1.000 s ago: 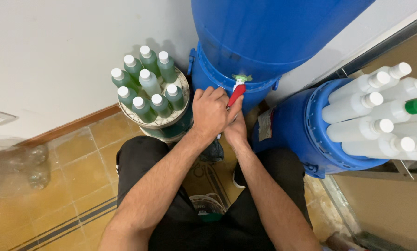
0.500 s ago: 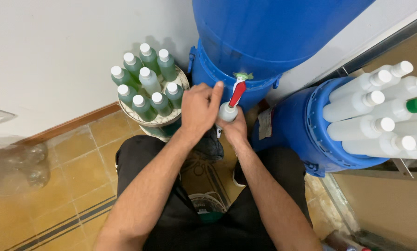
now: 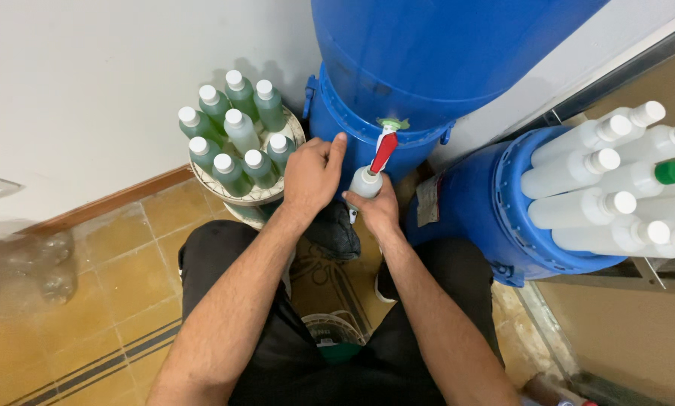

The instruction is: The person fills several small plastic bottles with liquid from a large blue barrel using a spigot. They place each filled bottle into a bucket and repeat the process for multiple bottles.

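Note:
My right hand [image 3: 379, 214] is wrapped around a small bottle with a white cap [image 3: 365, 183], upright just below the red-handled tap [image 3: 384, 150] of a big blue barrel [image 3: 428, 60]. To the left of the bottle, my left hand [image 3: 313, 177] hovers with its fingers curled and thumb raised; nothing shows in it. It lies between the tap and a round tray [image 3: 277, 197] with several capped bottles of green liquid [image 3: 240, 143].
A second blue drum [image 3: 465, 203] at the right holds several white capped bottles [image 3: 608, 203]. I sit on a tiled floor [image 3: 112, 301] against a white wall. A round white container [image 3: 330, 331] lies between my legs. Crumpled clear plastic [image 3: 22, 263] lies far left.
My left hand has come off the top of the bottle and drawn left toward the tray. The capped bottle now shows in my right hand under the tap.

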